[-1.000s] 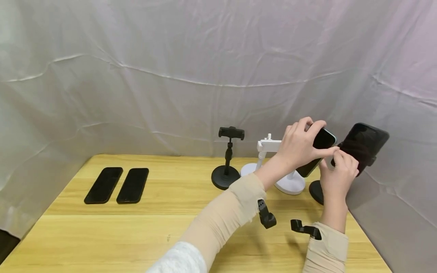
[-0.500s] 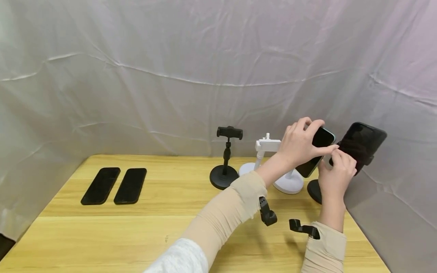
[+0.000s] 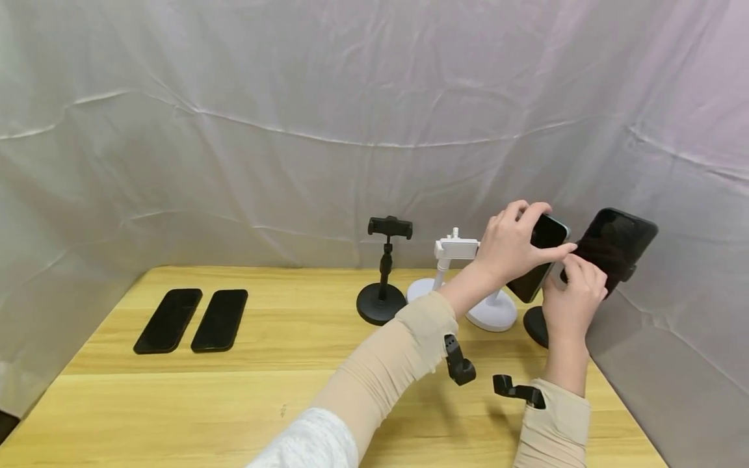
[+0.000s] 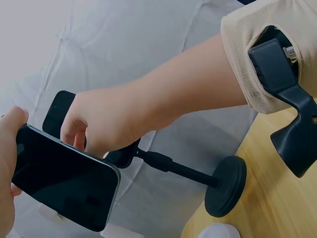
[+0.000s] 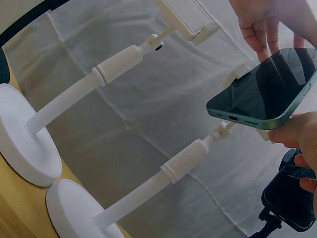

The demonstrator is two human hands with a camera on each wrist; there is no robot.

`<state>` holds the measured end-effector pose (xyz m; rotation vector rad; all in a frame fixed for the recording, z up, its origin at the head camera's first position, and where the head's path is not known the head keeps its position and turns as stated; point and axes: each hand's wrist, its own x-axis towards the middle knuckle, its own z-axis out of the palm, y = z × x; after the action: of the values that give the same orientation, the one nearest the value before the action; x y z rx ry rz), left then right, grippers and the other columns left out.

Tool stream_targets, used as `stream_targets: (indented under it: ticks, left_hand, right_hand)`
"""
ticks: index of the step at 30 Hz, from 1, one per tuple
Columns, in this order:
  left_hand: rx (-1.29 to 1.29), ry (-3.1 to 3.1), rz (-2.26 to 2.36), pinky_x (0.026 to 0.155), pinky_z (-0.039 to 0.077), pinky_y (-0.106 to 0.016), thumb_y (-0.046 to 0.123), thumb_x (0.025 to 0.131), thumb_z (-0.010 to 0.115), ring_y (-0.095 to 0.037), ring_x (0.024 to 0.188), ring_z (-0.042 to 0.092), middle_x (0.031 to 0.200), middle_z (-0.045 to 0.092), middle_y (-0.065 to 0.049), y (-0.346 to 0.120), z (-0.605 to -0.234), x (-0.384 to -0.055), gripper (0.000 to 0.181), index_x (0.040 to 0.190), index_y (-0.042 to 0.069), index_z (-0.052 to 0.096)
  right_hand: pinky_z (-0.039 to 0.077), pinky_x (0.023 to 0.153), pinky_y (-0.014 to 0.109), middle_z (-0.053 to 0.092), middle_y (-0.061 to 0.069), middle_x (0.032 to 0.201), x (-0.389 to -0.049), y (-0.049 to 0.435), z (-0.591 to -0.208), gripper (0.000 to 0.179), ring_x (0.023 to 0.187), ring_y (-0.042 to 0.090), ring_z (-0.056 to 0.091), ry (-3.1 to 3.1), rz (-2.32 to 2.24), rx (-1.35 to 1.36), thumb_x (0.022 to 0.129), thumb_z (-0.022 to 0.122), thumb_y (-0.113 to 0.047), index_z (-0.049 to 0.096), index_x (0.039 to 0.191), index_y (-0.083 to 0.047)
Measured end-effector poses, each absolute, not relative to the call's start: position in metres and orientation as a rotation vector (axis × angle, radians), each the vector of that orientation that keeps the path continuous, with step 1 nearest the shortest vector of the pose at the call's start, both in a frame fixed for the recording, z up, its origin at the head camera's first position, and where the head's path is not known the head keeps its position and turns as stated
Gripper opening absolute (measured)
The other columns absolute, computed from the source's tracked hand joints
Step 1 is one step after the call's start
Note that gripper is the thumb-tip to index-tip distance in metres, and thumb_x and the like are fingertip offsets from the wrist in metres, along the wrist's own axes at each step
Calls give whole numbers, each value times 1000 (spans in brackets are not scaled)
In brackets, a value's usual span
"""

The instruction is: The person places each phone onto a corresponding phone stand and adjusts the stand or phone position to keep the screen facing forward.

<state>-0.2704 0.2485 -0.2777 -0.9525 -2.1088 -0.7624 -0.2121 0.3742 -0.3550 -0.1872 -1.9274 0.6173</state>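
Note:
My left hand grips a dark-screened smartphone with a pale green-blue edge, fingers on its top and thumb stretched across it. Behind the phone, a white phone stand has its clamp mostly hidden. My right hand is at the phone's right edge, its fingers bent. In the right wrist view, its fingertips seem to pinch a white end of the clamp by the phone's edge. The left wrist view shows the phone tilted, with the right hand behind it.
At right, a black stand bears a black phone. Left of the hands stand a white phone stand and a black phone stand. Two black phones lie flat on the wooden table's left side. Grey cloth hangs behind.
The whole head view shifts slightly left. Both hands and the phone keep nearly the same places relative to the stands.

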Motion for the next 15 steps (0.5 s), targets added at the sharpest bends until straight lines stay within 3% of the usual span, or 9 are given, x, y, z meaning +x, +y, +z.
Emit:
stream_targets:
  ticks: [6,15]
  left_hand:
    - [-952,-2151,-793,93,49,-25,63,78,70,-11,106,62,127,58,-1,247,-280,-272,65,128,23,57]
    - [-927,-2169,-791,89,49,-23,64,78,69,-8,103,60,122,59,1,249,-276,-273,64,126,23,57]
  right_hand:
    - [28,90,65,66,26,112,-212,375,-356,23,112,47,47,-1885,558,-142,85,68,1,70,108,2]
    - [29,85,60,69,22,106,-217,376,-355,18,108,44,51,-1839,489,-119,86,67,1,72,104,3]
